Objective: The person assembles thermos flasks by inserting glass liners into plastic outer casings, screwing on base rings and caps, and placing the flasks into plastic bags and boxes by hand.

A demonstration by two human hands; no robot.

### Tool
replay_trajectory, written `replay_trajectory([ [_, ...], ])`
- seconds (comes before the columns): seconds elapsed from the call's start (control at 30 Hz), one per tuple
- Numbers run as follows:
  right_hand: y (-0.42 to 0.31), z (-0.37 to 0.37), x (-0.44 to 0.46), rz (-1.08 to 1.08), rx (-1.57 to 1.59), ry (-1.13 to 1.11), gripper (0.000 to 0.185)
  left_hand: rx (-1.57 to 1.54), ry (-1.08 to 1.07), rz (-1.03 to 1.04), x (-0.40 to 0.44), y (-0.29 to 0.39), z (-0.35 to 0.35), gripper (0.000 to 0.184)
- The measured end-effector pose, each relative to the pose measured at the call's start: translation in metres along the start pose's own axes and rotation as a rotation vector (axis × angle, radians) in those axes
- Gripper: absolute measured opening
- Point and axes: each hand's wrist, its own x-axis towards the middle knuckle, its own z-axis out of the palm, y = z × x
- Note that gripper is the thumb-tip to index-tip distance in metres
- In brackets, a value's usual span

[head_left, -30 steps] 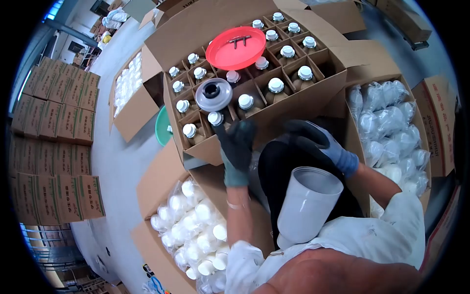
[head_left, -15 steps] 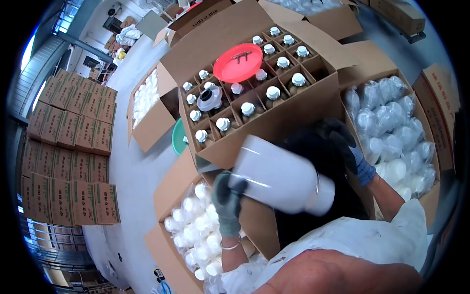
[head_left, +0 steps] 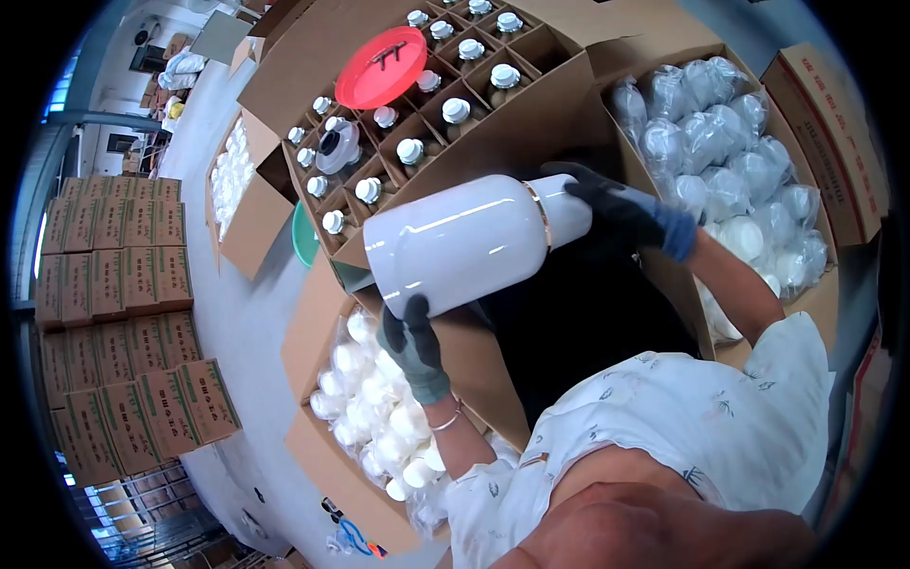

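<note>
A large, glossy white bottle point(head_left: 460, 247) with a gold ring at its shoulder lies tilted across the middle of the view. My left hand point(head_left: 415, 351), in a grey-green glove, grips it at the base end. At the narrower top end, my right hand point(head_left: 626, 213), in a dark glove with a blue cuff, has its fingers closed round the bottle. Just beyond the bottle stands a divided carton point(head_left: 441, 166) with several white-capped bottles in its cells. A red round tray point(head_left: 382, 68) with small brown pieces on it rests on top of these.
Open cartons of plastic-wrapped white bottles stand at the right point(head_left: 744, 180) and below my left hand point(head_left: 379, 408). Another open carton point(head_left: 261, 213) and a green basin point(head_left: 303, 234) are at the left. Stacked brown boxes point(head_left: 114, 284) line the far left floor.
The bottle has turned, its top end rising towards the right. My right hand, apart from it before, now grips that end. My left hand has shifted lower left; the view has moved too.
</note>
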Motion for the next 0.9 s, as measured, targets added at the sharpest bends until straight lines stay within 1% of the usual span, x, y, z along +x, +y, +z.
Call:
replay_trajectory([
  [0.07,0.015,0.015,0.007,-0.085,0.060,0.103,0.073,-0.144,0.052,-0.130,0.013,0.007,0.010,0.029],
  [0.1,0.010,0.018,0.002,-0.371,-0.207,0.118,0.072,-0.259,0.066,-0.228,0.019,0.003,0.012,0.030],
  [0.13,0.007,0.014,-0.001,-0.619,-0.619,0.188,0.065,-0.377,0.079,-0.330,0.025,-0.005,0.012,0.031],
  [0.17,-0.005,0.011,-0.004,-0.816,-0.825,0.139,0.063,-0.492,0.091,-0.433,0.030,-0.016,0.009,0.033],
  [0.2,-0.017,0.006,-0.006,-1.013,-1.033,0.083,0.061,-0.219,-0.027,-0.277,0.032,-0.044,-0.006,0.034],
  [0.27,-0.017,-0.019,-0.022,-0.913,-1.076,0.189,0.057,-0.509,0.063,-0.408,0.042,-0.047,-0.008,0.033],
  [0.3,-0.019,-0.031,-0.021,-0.915,-1.082,0.419,0.060,-0.632,0.041,-0.432,0.046,-0.023,-0.003,0.034],
  [0.33,-0.021,-0.048,-0.023,-0.714,-1.059,0.553,0.065,-0.699,0.002,-0.394,0.046,-0.013,-0.005,0.031],
  [0.4,0.023,-0.120,-0.021,-0.391,-1.208,0.656,0.078,-0.336,-0.186,-0.208,0.042,-0.035,-0.029,0.026],
  [0.43,0.061,-0.165,-0.025,-0.133,-1.175,0.663,0.083,-0.081,-0.295,-0.053,0.031,-0.055,-0.040,0.020],
  [0.47,0.089,-0.193,-0.028,0.066,-1.293,0.691,0.085,-0.108,-0.302,-0.092,0.014,-0.023,-0.011,0.015],
  [0.5,0.102,-0.211,-0.029,0.260,-1.347,0.643,0.085,0.277,-0.531,0.449,0.020,-0.008,0.005,0.020],
  [0.53,0.096,-0.213,-0.024,0.376,-1.476,0.607,0.083,0.330,-0.782,0.669,0.032,0.012,0.026,0.027],
  [0.57,0.091,-0.209,-0.019,0.498,-1.596,0.566,0.082,0.377,-0.970,0.595,0.031,0.017,0.034,0.031],
  [0.6,0.088,-0.206,-0.011,0.620,-1.711,0.523,0.080,0.411,-1.086,0.515,0.027,0.022,0.041,0.029],
  [0.63,0.084,-0.206,0.007,0.603,-1.897,0.452,0.074,0.343,-1.017,0.558,0.016,0.011,0.047,0.031],
  [0.67,0.080,-0.204,0.025,0.157,-1.828,0.611,0.063,0.279,-0.950,0.599,0.007,-0.007,0.048,0.034],
  [0.7,0.058,-0.187,0.050,-0.143,-1.715,0.649,0.058,0.210,-0.990,0.482,0.007,-0.022,0.045,0.035],
  [0.77,0.016,-0.150,0.109,-0.341,-1.546,0.487,0.056,0.075,-1.068,0.244,0.013,-0.042,0.038,0.040],
  [0.83,0.016,-0.136,0.181,-0.498,-1.401,0.397,0.053,-0.246,-0.966,-0.069,0.017,-0.040,0.039,0.047],
  [0.87,0.025,-0.134,0.214,-0.549,-1.483,0.442,0.055,-0.401,-0.899,-0.219,0.019,-0.040,0.040,0.053],
  [0.9,0.018,-0.125,0.240,-0.330,-1.514,0.311,0.060,-0.466,-0.815,-0.336,0.019,-0.045,0.038,0.062],
])
